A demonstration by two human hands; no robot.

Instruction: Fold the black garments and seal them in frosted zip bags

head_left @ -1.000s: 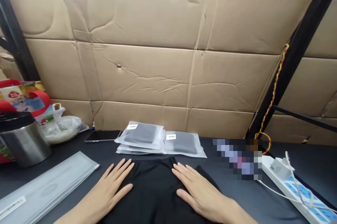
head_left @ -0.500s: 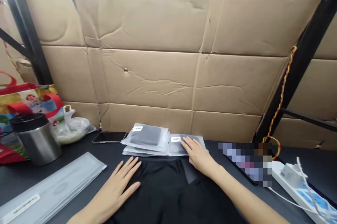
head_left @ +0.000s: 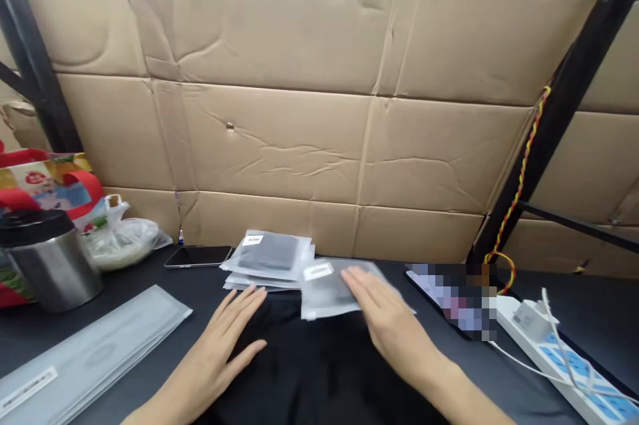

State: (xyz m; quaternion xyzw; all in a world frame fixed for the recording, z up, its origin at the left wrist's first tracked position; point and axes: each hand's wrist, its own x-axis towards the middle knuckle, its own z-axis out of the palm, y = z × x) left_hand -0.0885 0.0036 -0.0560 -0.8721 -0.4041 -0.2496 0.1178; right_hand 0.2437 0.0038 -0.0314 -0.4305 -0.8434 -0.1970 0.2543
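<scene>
- Right grip (head_left: pixel 387 308): fingers laid over a frosted pouch (head_left: pixel 329 297); thumb hidden, so cannot tell whether it pinches.
- Left grip (head_left: pixel 224 338): spread, thumb apart, holding nothing.
- Cardboard panel (head_left: pixel 284 145): upright behind the dark bench (head_left: pixel 202 286).
- Black cloth (head_left: pixel 304 372): between both wrists.
- Pouch stack (head_left: pixel 272 253): near the panel's foot.
- Frosted pouch: just right of that stack, beyond the cloth.
- White label (head_left: pixel 318 271): on the pouch's far left corner.

The front packet (head_left: pixel 327 295) is cloudy white and dark grey, and its label (head_left: pixel 318 271) is white with black marks. The cloth (head_left: pixel 309 372) is plain black. The cardboard (head_left: pixel 279 32) is brown. The cup (head_left: pixel 57 272) is silver and black. The twisty cord (head_left: pixel 524 158) has red and yellow stripes.
</scene>
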